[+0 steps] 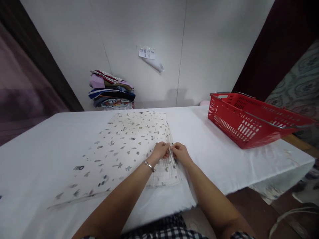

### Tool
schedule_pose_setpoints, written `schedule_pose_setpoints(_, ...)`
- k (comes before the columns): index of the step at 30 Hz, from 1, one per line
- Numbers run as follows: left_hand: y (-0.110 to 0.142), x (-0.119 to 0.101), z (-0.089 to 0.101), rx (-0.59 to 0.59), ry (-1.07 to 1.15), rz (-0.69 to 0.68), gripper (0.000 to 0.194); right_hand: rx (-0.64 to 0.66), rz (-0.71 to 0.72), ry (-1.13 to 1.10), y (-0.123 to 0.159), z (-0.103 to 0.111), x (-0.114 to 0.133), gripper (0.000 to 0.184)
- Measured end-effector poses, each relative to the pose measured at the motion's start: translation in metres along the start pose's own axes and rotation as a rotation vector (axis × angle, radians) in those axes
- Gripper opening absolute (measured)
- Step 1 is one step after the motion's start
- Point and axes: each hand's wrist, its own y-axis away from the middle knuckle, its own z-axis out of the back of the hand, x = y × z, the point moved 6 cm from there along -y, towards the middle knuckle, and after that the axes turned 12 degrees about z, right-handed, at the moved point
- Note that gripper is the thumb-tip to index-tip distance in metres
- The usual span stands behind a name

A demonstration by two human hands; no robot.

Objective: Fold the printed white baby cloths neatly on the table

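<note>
A cream cloth [134, 139] printed with small grey and dark motifs lies spread on the table, its layers stacked along the right edge. My left hand [160, 151], with a silver bracelet at the wrist, pinches that right edge about midway along. Close beside it, nearly touching, my right hand [179, 153] pinches the same edge from the outer side. Both hands have their fingers pressed together on the fabric. The near right corner of the cloth lies flat below the hands.
White fabric covers the table [199, 132]. A red plastic basket [231, 122] with metal handles stands at the right. Against the back wall is a stack of folded textiles [112, 89]. A handwritten paper sign [147, 53] hangs on the wall, its lower part curled.
</note>
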Motion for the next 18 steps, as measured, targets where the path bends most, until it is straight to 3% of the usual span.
schedule_pose_setpoints(4,-0.007,0.004,-0.002,-0.009,-0.005,-0.013,0.026,-0.007,-0.014,-0.009,0.0,0.0,-0.005,0.024)
schedule_pose_setpoints(7,-0.014,0.007,-0.002,-0.009,-0.004,0.021,0.031,0.061,0.007,-0.13,0.0,-0.007,-0.006,0.021)
schedule_pose_setpoints(13,-0.012,0.008,0.001,0.161,0.151,0.077,0.039,0.226,0.009,-0.373,0.002,-0.014,-0.002,0.028)
schedule_pose_setpoints(16,-0.007,0.008,0.007,0.153,0.113,0.076,0.029,0.258,-0.009,-0.408,0.001,-0.013,-0.003,0.026)
schedule_pose_setpoints(18,-0.006,0.009,0.012,0.115,0.095,0.077,0.021,0.207,0.005,-0.34,-0.002,-0.007,-0.007,0.024)
